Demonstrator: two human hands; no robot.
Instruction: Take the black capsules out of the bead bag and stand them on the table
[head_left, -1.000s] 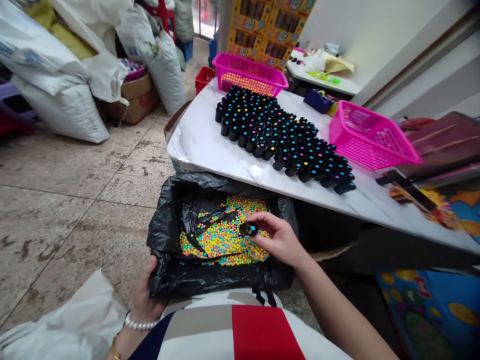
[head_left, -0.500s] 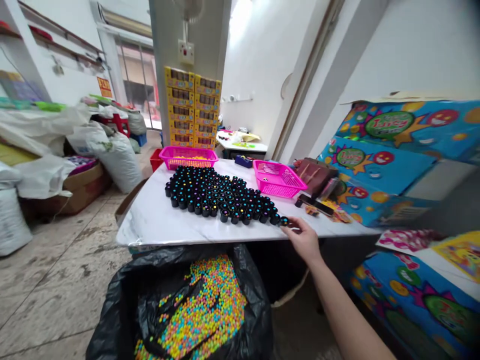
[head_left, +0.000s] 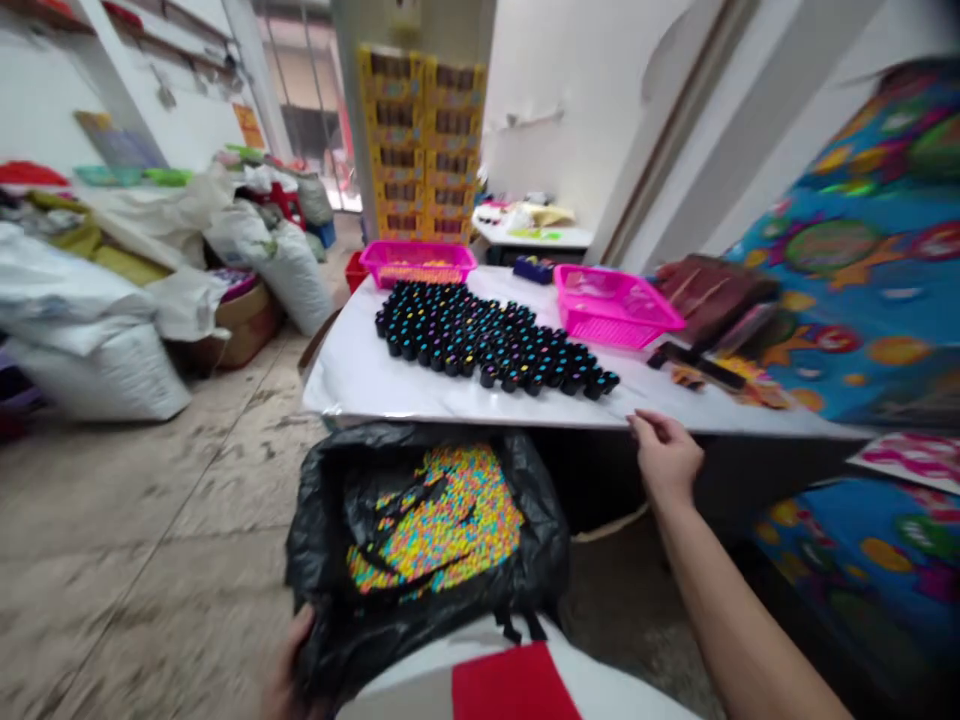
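Note:
My right hand (head_left: 667, 458) is at the front edge of the white table (head_left: 367, 392), its fingers curled and pinched together. Anything between the fingertips is too small or blurred to make out. Just left of it ends a dense cluster of small black cups (head_left: 480, 335), many with a coloured dot on top. My left hand (head_left: 289, 655) shows only partly at the lower left, against the outer side of a container lined with a black plastic bag (head_left: 544, 510). Its fingers are mostly hidden. Inside the bag lie many small multicoloured balls (head_left: 457, 525).
Two pink baskets, one at the back left (head_left: 420, 257) and one at the right (head_left: 615, 305), stand behind the cups. Yellow boxes (head_left: 424, 150) are stacked beyond. Blue cartons (head_left: 862, 250) rise at the right; white sacks (head_left: 112, 350) stand on the floor at left.
My right hand has come off the rightmost black cup and moved toward me, to the table edge. My left hand has come into view beside the bag-lined container. The view has shifted.

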